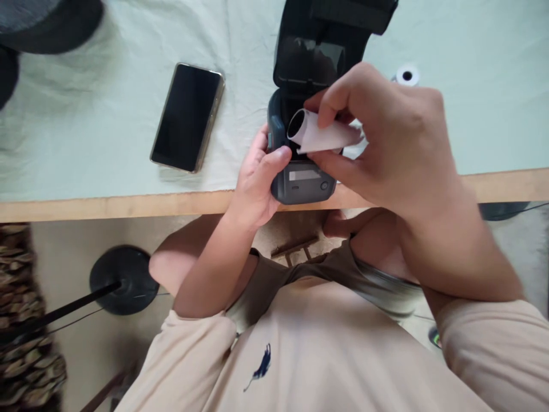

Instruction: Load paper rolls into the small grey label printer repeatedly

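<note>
A small dark grey printer [303, 184] stands at the table's near edge with its lid [317, 51] flipped up and back. My left hand [256, 178] grips the printer's left side, thumb on its front corner. My right hand [386, 137] pinches a white paper roll [319, 133] between thumb and fingers and holds it just over the printer's open compartment, the roll's hollow end facing left. The compartment itself is mostly hidden behind the roll and my fingers.
A black phone [187, 117] lies screen-up on the pale cloth [472, 114] left of the printer. A second small white roll [406, 75] sits behind my right hand. The wooden table edge [128, 204] runs across. A black round stand base [123, 279] is on the floor.
</note>
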Available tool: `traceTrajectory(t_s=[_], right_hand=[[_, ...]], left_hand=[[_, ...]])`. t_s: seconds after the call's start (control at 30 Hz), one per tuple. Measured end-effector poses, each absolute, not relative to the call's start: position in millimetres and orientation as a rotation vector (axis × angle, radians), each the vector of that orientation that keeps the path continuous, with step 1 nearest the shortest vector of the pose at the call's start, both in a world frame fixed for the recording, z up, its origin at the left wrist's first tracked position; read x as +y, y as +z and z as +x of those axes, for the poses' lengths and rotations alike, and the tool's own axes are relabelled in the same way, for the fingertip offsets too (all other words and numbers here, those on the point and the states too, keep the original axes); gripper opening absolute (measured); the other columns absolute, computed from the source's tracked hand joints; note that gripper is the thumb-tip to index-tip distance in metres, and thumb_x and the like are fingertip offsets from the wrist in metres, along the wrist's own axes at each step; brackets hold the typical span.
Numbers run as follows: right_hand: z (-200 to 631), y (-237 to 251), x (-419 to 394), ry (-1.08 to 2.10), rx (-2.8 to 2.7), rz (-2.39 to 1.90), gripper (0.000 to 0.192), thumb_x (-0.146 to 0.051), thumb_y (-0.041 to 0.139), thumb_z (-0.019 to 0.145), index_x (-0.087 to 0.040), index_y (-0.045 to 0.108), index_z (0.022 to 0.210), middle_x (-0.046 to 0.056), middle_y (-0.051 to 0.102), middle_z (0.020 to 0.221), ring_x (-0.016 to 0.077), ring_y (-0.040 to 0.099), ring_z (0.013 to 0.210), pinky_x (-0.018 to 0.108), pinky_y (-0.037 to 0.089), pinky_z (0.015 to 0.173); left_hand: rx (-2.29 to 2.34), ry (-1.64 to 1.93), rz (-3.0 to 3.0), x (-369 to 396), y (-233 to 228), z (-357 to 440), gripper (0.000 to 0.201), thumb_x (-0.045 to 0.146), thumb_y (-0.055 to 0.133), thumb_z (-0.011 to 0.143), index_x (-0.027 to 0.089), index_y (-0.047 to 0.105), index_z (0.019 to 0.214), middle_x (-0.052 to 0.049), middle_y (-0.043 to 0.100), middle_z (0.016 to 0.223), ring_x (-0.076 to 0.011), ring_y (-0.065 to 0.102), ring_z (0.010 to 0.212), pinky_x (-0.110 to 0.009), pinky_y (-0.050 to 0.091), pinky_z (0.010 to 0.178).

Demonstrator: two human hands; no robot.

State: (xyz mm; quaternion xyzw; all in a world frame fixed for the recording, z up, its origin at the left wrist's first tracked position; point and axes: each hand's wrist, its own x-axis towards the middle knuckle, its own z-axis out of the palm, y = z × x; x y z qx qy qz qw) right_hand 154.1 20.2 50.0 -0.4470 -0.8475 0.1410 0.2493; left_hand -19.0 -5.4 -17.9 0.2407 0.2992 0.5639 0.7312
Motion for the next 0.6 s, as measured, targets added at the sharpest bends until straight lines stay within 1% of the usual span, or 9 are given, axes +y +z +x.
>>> traceTrajectory(t_s=[0.1, 0.2, 0.3, 0.37, 0.4, 0.5, 0.53, 0.6], right_hand=[[151.4, 51.0, 20.0, 0.372, -2.324, -1.242, 0.017, -0.019, 0.058, 0.086, -0.031, 0.05, 0.094, 0.0, 0.076, 0.103, 0.0252, 0.076, 0.104, 0.038, 0.054, 0.078], [147.6, 48.4, 19.7, 0.282, -2.289, -1.244, 0.014, -0.015, 0.052, 0.089, -0.029, 0.052, 0.094, 0.001, 0.075, 0.098, 0.0248, 0.077, 0.099, 0.037, 0.053, 0.077], [145.0, 43.3, 20.3, 0.163, -2.323, -1.266, 0.011, -0.017, 0.05, 0.094, -0.027, 0.055, 0.096, 0.001, 0.075, 0.09, 0.0241, 0.076, 0.085, 0.036, 0.051, 0.076], [144.3, 41.2, 20.2, 0.142, -2.363, -1.263, 0.008, -0.021, 0.051, 0.096, -0.026, 0.057, 0.096, 0.001, 0.075, 0.087, 0.0226, 0.073, 0.079, 0.035, 0.049, 0.073], [144.2, 41.1, 19.7, 0.127, -2.359, -1.253, 0.009, -0.022, 0.051, 0.098, -0.026, 0.058, 0.095, 0.001, 0.075, 0.088, 0.0218, 0.073, 0.079, 0.035, 0.048, 0.07], [144.2, 43.3, 16.9, -0.001, -2.286, -1.194, 0.022, -0.028, 0.044, 0.105, -0.025, 0.061, 0.091, 0.003, 0.076, 0.09, 0.0201, 0.072, 0.078, 0.035, 0.044, 0.064], [144.3, 44.1, 15.9, -0.03, -2.291, -1.143, 0.024, -0.031, 0.044, 0.106, -0.025, 0.062, 0.091, 0.002, 0.076, 0.087, 0.0193, 0.071, 0.076, 0.035, 0.045, 0.064], [145.2, 44.7, 14.2, 0.021, -2.373, -1.026, 0.024, -0.035, 0.048, 0.105, -0.026, 0.063, 0.09, -0.001, 0.074, 0.082, 0.0177, 0.07, 0.075, 0.034, 0.051, 0.073]], left_hand=[[0.682, 1.227, 0.565, -5.1, -20.8, -19.7, 0.023, 0.022, 0.069, 0.094, 0.025, 0.069, 0.117, -0.003, 0.076, 0.105, -0.0292, 0.068, 0.133, -0.041, 0.058, 0.113], [0.671, 1.229, 0.58, -4.8, -22.3, -19.5, 0.023, 0.023, 0.07, 0.094, 0.027, 0.069, 0.117, -0.003, 0.076, 0.108, -0.0293, 0.064, 0.137, -0.041, 0.057, 0.115], [0.669, 1.243, 0.612, -4.9, -22.5, -18.8, 0.021, 0.021, 0.072, 0.094, 0.025, 0.07, 0.115, -0.003, 0.076, 0.106, -0.0288, 0.065, 0.136, -0.04, 0.058, 0.113], [0.667, 1.25, 0.623, -4.9, -22.1, -18.7, 0.02, 0.02, 0.071, 0.094, 0.024, 0.069, 0.113, -0.003, 0.075, 0.102, -0.0279, 0.067, 0.133, -0.039, 0.059, 0.111], [0.668, 1.256, 0.618, -4.9, -21.7, -18.7, 0.019, 0.02, 0.071, 0.094, 0.024, 0.069, 0.113, -0.003, 0.074, 0.101, -0.0277, 0.068, 0.132, -0.039, 0.06, 0.11], [0.671, 1.277, 0.576, -4.2, -20.2, -19.2, 0.015, 0.025, 0.067, 0.095, 0.023, 0.07, 0.11, -0.003, 0.075, 0.098, -0.0279, 0.068, 0.131, -0.039, 0.06, 0.108], [0.678, 1.286, 0.563, -3.8, -19.7, -19.5, 0.014, 0.028, 0.065, 0.096, 0.023, 0.07, 0.107, -0.004, 0.075, 0.098, -0.028, 0.068, 0.131, -0.038, 0.06, 0.107], [0.703, 1.309, 0.56, -3.1, -18.9, -20.4, 0.015, 0.034, 0.063, 0.097, 0.023, 0.071, 0.102, -0.003, 0.075, 0.096, -0.0266, 0.071, 0.126, -0.034, 0.061, 0.101]])
